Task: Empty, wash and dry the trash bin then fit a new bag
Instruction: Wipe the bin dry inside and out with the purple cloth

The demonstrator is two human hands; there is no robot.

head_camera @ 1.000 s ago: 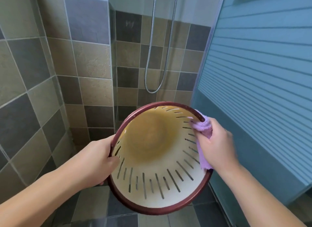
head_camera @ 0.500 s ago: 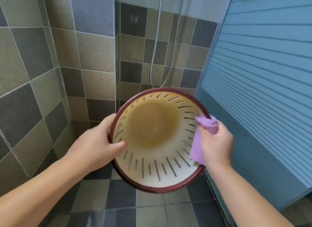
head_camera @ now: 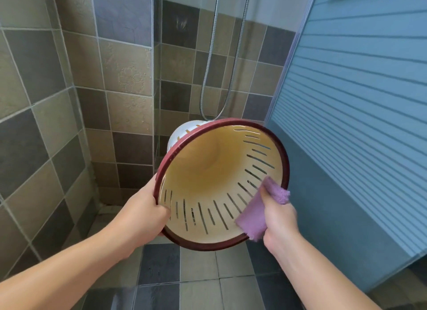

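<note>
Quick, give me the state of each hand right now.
Left hand: closed, gripping the trash bin by its rim.
Right hand: closed, holding the purple cloth against the bin's inner wall.

Cream slotted trash bin with dark-red rim, tipped mouth-forward, purple cloth against its inner wall

left hand grips bin rim | right hand presses cloth inside (purple)
</note>
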